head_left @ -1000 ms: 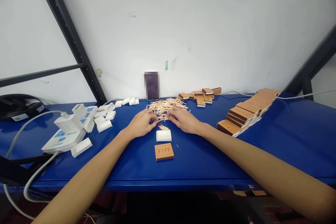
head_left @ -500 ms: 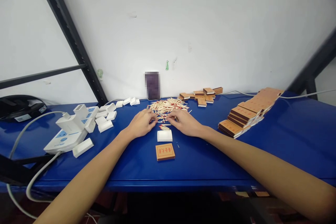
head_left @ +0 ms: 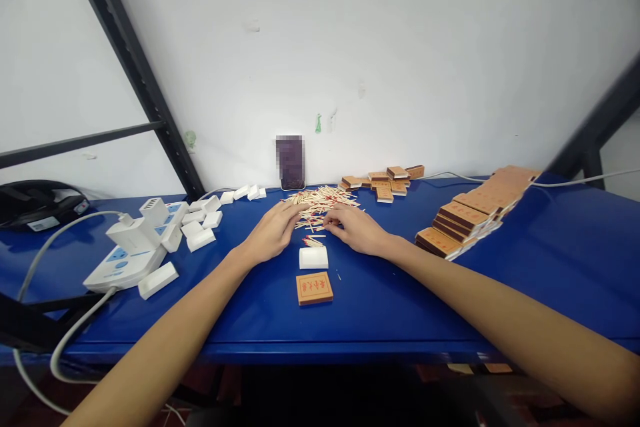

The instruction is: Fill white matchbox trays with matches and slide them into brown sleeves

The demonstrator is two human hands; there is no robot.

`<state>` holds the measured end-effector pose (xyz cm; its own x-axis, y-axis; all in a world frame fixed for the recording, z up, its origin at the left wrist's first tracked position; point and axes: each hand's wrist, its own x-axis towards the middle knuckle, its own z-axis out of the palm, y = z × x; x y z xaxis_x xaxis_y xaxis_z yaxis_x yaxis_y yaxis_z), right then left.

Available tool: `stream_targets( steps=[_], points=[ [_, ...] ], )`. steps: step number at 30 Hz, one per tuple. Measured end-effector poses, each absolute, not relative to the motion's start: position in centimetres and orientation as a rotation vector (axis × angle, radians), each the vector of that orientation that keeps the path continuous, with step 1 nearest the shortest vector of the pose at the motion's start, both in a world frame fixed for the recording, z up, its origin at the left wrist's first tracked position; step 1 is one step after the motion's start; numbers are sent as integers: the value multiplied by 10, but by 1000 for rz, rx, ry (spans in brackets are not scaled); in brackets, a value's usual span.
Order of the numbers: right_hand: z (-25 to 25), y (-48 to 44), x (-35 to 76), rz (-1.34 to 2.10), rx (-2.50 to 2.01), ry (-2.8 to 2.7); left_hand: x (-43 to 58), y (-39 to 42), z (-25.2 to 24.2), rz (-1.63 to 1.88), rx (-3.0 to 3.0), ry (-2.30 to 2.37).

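Note:
A loose heap of wooden matches with red heads lies on the blue table. Over its left edge my left hand rests with fingers stretched out and no match visible in it. At the heap's right front edge, my right hand has its thumb and fingers bent together; whatever is between the fingertips is too small to make out. A few separate matches lie between the hands, just behind a white matchbox tray. Nearer me is an orange matchbox sleeve with red characters.
More white trays are scattered at left beside a power strip with plugs and cables. Matchboxes are piled at the back, and a stack of orange boxes stands at right. A blurred-out phone leans on the wall.
My left fingers have straightened and moved forward onto the heap. My right hand has shifted slightly right and forward, widening the gap between the hands.

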<state>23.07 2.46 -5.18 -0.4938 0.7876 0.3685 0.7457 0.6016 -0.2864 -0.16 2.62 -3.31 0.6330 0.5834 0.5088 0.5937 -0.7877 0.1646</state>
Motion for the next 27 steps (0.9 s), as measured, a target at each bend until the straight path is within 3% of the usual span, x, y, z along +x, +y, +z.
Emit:
stream_targets(
  steps=[19, 27],
  points=[
    [-47, 14, 222, 234, -1047, -2412, 4, 23, -30, -987, -2881, -1001],
    [-49, 14, 220, 214, -1018, -2418, 9, 20, -32, -1200, -2954, -1229]
  ],
)
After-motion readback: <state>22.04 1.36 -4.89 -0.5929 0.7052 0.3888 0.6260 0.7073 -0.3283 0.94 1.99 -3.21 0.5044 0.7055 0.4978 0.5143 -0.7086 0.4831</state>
